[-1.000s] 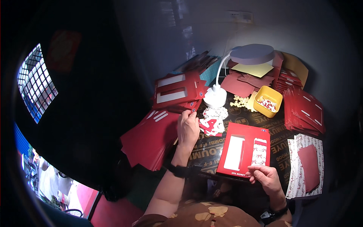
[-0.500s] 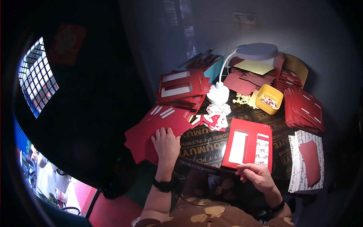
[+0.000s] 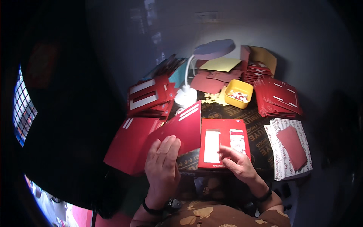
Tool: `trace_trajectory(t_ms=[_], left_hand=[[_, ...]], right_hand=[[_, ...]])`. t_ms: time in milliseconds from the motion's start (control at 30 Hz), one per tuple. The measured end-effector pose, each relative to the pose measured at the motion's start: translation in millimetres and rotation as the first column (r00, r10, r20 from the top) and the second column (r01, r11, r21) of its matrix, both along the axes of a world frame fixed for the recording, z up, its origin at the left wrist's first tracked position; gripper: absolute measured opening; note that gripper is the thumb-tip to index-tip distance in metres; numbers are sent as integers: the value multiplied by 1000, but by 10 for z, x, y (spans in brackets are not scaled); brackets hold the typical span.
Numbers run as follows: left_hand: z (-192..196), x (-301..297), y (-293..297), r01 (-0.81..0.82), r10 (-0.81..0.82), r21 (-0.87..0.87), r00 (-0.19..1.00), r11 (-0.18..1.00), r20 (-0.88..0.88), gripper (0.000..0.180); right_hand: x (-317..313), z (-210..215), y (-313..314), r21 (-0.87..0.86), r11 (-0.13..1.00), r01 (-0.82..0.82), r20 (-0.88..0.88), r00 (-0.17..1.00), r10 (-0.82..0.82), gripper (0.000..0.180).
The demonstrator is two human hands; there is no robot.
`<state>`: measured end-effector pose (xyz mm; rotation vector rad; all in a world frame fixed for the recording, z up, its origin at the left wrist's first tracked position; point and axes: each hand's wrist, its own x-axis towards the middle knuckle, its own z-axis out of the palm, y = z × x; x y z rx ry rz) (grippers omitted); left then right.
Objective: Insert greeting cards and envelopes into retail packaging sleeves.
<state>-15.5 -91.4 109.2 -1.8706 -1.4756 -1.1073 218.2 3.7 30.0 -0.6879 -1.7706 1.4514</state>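
Observation:
A red card [image 3: 185,130] with white slots is tilted up off the stack of red cards [image 3: 130,145] at the left. My left hand [image 3: 162,168] is at its near edge, fingers straight and together; the card appears pinched there, though the thumb is hidden. In front of me lies a red folder [image 3: 225,125] with a white window and a patterned strip showing at its right. My right hand [image 3: 242,166] hovers over the folder's lower part, thumb and fingers apart, with nothing visible between them.
A white desk lamp [image 3: 186,97] stands behind, beside a yellow bin [image 3: 242,89] of small pieces. Windowed red folders [image 3: 149,96] are piled at left, more red folders [image 3: 278,98] at right. Patterned sheets [image 3: 279,166] bear a dark red piece [image 3: 293,147] at the table's right edge.
My left hand has raised a red card from the stack and brought it right, near the folder. My right hand has moved from the folder's near edge to over it. The view has shifted.

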Motion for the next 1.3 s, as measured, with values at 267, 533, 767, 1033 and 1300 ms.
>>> trace_trajectory(t_ms=[267,533,767,1033,1300], left_hand=[[184,156,-259,-88,33,99,887,991,461,16],[-124,-56,377,558,-279,199,60,805,959,16],[-602,-170,685,748,-76,218,-219,627,973,14],[-677,-55,757,826,26,145,-190,545,981,18],[-725,62,828,797,41,47,-89,602,995,17]], right_hand=[[141,327,36,245,961,126,-146,985,-92,73],[196,186,-43,-140,986,89,-273,954,-125,27],[251,-13,92,-236,956,175,-227,946,-230,14],[192,-19,129,-370,894,252,-298,879,-371,14],[317,-264,221,-43,888,458,-59,886,-460,15]])
